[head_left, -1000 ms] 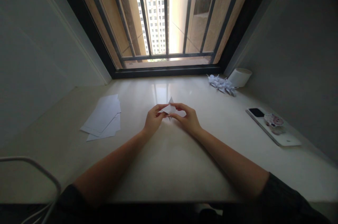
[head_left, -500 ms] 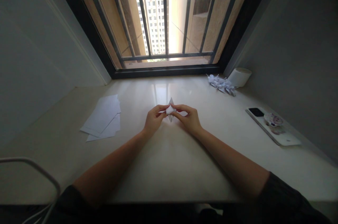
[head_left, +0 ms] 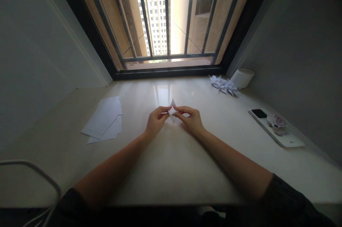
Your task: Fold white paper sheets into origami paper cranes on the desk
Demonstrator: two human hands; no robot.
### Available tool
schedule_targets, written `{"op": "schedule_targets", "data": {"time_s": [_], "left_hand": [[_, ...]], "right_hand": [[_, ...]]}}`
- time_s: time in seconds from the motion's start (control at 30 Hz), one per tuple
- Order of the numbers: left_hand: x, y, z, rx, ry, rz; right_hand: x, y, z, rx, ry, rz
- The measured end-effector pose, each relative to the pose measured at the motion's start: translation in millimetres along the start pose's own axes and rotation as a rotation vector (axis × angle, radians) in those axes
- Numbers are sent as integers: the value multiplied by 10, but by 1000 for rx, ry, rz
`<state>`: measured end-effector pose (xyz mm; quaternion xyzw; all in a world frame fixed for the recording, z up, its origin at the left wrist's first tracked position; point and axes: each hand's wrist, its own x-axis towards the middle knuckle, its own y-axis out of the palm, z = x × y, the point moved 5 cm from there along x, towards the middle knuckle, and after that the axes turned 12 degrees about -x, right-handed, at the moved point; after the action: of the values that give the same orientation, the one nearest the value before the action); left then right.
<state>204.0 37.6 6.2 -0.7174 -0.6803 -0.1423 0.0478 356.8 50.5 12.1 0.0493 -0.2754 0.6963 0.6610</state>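
Observation:
A small folded white paper piece (head_left: 172, 111) is held between my two hands above the middle of the pale sill. Pointed tips of it stick out, one away from me and one toward me. My left hand (head_left: 157, 119) pinches its left side between thumb and fingers. On the right side, my right hand (head_left: 191, 119) grips it in a matching pinch. The fingertips hide part of the folds.
Flat white paper sheets (head_left: 105, 118) lie at the left. Several folded paper pieces (head_left: 224, 86) are heaped beside a white cylinder (head_left: 242, 78) at the back right. A phone (head_left: 278, 129) lies right. A pale cable (head_left: 40, 173) loops at lower left. Behind stands a barred window (head_left: 168, 24).
The raised middle part of the folded paper looks slightly flatter and more squared between my fingertips. My hands and arms have barely moved.

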Motion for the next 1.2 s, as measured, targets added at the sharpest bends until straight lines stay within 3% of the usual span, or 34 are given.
{"op": "schedule_targets", "data": {"time_s": [0.13, 0.3, 0.5, 0.73, 0.97, 1.2], "left_hand": [[-42, 8, -82, 174, 91, -7], [-108, 62, -315, 417, 364, -1], [-138, 76, -399, 447, 539, -10], [-125, 7, -345, 358, 501, -109], [-131, 36, -383, 351, 488, -73], [-52, 12, -193, 234, 192, -46]], "right_hand": [[14, -2, -50, 18, 40, -22], [21, -17, -143, -15, 113, -51], [13, -17, -74, -74, 61, -24], [10, 2, -53, -77, 70, -5], [21, 32, -136, -35, 158, 28], [33, 20, -149, 93, 168, 23]]}}
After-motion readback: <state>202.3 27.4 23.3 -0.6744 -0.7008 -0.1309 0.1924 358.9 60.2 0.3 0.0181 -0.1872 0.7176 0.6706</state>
